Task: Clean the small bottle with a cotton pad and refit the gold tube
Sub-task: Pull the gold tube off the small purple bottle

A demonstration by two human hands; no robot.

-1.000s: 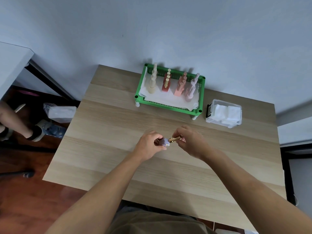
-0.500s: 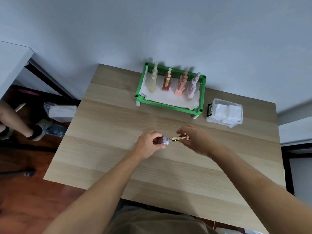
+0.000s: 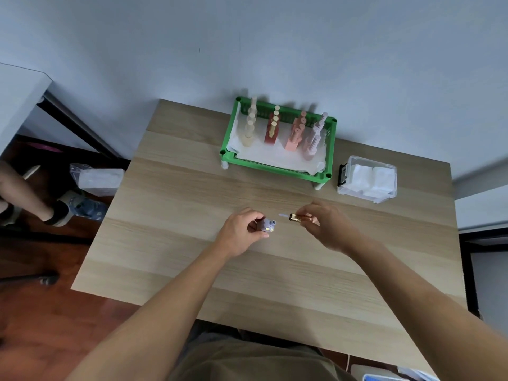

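Bottle in your left hand, gold tube in your right, the two held apart over the table.

Nearest you, your left hand [image 3: 242, 232] curls its fingers round the small bottle [image 3: 267, 224], a pale lilac piece whose neck points right, toward the other hand. Your right hand [image 3: 327, 226] pinches the gold tube [image 3: 298, 217] between thumb and fingertips, its thin pale tip aimed left at the bottle's neck, with a clear gap between them. Both hover just above the wooden table [image 3: 192, 270]. Farther back, a clear box of cotton pads [image 3: 367, 179] sits at the right, just beside a green rack [image 3: 277, 141] that holds rows of beige, red, pink and lilac bottles.
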